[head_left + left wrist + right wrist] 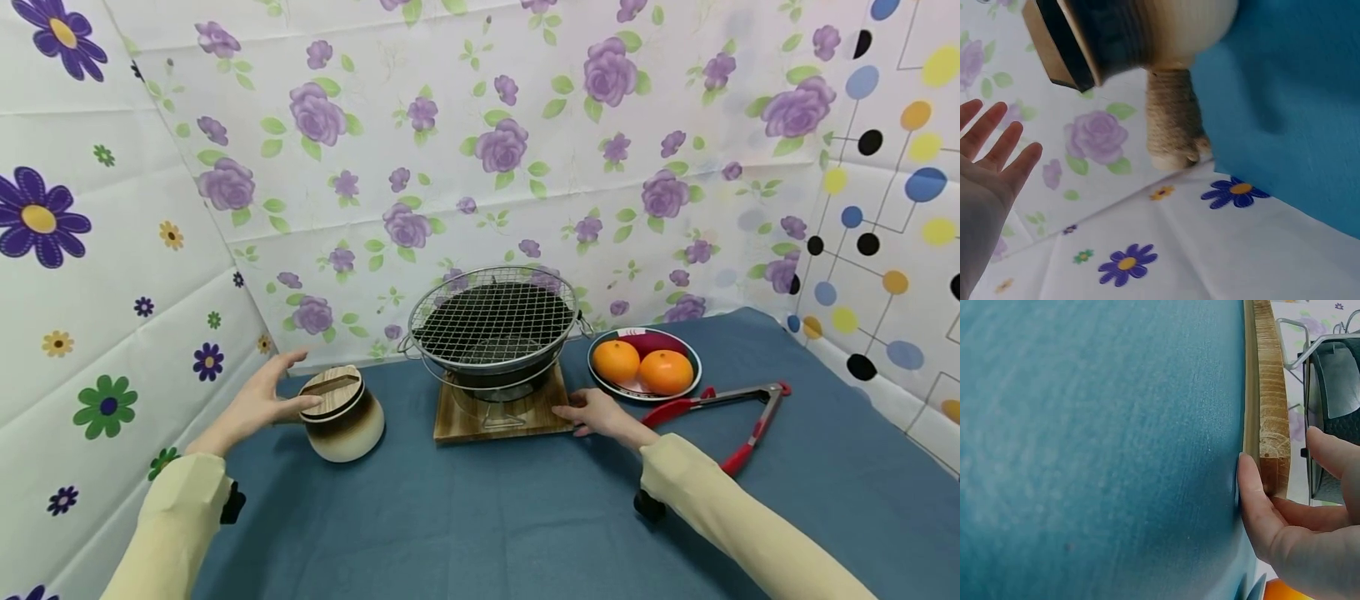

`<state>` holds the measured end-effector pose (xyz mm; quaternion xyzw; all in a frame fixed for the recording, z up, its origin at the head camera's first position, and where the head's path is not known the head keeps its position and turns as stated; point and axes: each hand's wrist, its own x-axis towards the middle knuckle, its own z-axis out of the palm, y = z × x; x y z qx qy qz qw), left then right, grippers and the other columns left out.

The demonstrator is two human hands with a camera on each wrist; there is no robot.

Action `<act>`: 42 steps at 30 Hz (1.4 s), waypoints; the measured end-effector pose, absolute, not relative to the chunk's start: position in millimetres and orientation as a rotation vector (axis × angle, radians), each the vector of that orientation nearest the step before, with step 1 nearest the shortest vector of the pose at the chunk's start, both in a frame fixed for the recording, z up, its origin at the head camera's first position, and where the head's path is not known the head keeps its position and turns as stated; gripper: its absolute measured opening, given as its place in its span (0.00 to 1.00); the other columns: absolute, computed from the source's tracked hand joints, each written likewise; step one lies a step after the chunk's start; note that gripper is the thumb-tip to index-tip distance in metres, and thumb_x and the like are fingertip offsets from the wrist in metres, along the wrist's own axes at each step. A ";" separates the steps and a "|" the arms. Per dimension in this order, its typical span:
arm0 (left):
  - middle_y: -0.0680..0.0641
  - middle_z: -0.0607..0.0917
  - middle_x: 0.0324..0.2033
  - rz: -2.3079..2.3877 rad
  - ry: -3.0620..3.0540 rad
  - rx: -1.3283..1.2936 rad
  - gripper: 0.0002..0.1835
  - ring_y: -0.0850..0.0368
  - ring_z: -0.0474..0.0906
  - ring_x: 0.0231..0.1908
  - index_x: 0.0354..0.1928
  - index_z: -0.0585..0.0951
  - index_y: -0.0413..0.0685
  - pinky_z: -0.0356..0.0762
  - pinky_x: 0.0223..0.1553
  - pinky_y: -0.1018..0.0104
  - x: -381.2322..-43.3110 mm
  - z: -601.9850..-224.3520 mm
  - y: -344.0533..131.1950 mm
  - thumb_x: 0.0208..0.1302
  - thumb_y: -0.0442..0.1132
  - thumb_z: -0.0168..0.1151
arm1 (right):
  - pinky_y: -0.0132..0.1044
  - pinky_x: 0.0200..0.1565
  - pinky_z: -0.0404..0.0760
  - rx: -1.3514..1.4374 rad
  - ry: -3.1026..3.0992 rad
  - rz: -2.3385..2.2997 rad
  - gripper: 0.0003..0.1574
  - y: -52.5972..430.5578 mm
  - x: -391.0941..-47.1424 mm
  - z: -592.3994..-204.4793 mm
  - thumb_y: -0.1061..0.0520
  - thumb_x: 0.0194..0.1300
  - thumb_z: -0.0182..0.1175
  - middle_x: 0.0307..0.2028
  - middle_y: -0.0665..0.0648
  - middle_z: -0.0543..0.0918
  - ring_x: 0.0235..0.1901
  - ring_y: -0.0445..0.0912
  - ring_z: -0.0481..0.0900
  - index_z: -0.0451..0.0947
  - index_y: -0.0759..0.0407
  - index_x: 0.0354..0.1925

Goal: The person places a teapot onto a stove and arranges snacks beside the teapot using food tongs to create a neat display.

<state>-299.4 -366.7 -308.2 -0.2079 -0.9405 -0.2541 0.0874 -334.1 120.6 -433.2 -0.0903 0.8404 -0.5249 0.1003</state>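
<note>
My left hand [258, 400] is beside a brown-and-cream pot [348, 429] with a wooden lid [333, 390]. Its fingers are spread, and the thumb reaches over the lid's near side; contact cannot be told. In the left wrist view, the fingers [997, 134] stand apart from the pot, whose rope-wrapped handle [1172, 115] shows. My right hand [603, 414] touches the front right corner of a wooden board [465, 421]. The right wrist view shows fingers [1257, 500] against the board's edge, one digit raised above it. A round grill with a wire mesh [495, 321] stands on the board.
Right of the grill, a plate [696, 367] bears two oranges [666, 372]. Red-handled tongs [765, 421] lie spread beyond my right hand. A blue cloth [450, 517] covers the table, and patterned sheets [465, 158] rise behind and at both sides.
</note>
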 end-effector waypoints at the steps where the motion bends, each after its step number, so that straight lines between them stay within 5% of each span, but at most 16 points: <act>1: 0.30 0.58 0.60 -0.759 -2.806 -0.616 0.42 0.32 0.55 0.56 0.66 0.55 0.37 0.58 0.49 0.34 -299.4 -308.5 -368.8 0.56 0.48 0.64 | 0.39 0.32 0.81 -0.274 2.483 -1.556 0.33 120.6 -334.4 -433.3 0.54 0.63 0.58 0.36 0.61 0.76 0.29 0.49 0.79 0.63 0.78 0.56; 16: 0.27 0.58 0.59 -0.750 -2.865 -0.525 0.43 0.30 0.52 0.58 0.63 0.57 0.30 0.54 0.51 0.33 -302.4 -312.8 -388.8 0.53 0.47 0.67 | 0.40 0.31 0.81 -0.314 2.515 -1.585 0.23 118.1 -337.1 -433.5 0.64 0.58 0.61 0.30 0.61 0.77 0.29 0.49 0.79 0.70 0.79 0.48; 28: 0.28 0.60 0.58 -0.758 -2.939 -0.471 0.46 0.30 0.54 0.57 0.63 0.57 0.29 0.58 0.49 0.34 -308.9 -317.4 -398.8 0.52 0.50 0.67 | 0.38 0.30 0.82 -0.178 2.578 -1.516 0.24 113.4 -337.6 -426.1 0.64 0.55 0.65 0.34 0.61 0.79 0.28 0.49 0.79 0.72 0.78 0.48; 38: 0.27 0.61 0.57 -0.736 -3.003 -0.424 0.45 0.36 0.68 0.46 0.61 0.61 0.30 0.73 0.38 0.47 -316.0 -323.8 -400.1 0.48 0.52 0.70 | 0.37 0.28 0.81 -0.138 2.600 -1.489 0.25 114.0 -338.7 -425.4 0.64 0.54 0.65 0.36 0.64 0.78 0.26 0.49 0.79 0.72 0.78 0.47; 42: 0.27 0.62 0.56 -0.701 -3.017 -0.418 0.44 0.34 0.66 0.48 0.60 0.64 0.32 0.71 0.40 0.43 -318.3 -327.7 -403.0 0.47 0.53 0.70 | 0.37 0.27 0.81 -0.143 2.610 -1.475 0.25 112.0 -338.7 -424.6 0.65 0.54 0.65 0.35 0.64 0.78 0.25 0.49 0.79 0.71 0.78 0.48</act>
